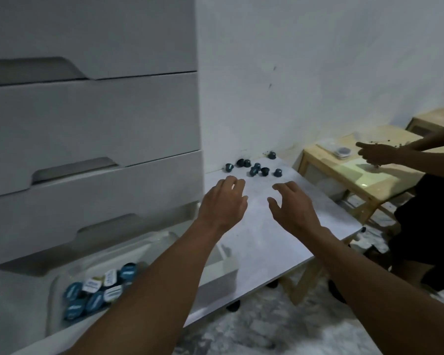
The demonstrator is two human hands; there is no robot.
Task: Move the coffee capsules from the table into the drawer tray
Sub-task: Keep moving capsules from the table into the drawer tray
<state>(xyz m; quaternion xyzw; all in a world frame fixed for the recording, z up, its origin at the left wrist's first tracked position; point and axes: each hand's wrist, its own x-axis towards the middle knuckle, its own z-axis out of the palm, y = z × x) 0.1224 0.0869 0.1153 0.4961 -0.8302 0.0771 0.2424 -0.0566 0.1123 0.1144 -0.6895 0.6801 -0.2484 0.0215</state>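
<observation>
Left hand (pixel 222 201), right hand (pixel 291 206) spread, empty, over worktop (pixel 267 239). Capsules (pixel 256 167) scattered at far edge, several standing rim-down, narrow ends up.

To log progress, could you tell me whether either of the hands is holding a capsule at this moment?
No: the left hand and right hand are open and empty, short of the capsules on the table.
</observation>
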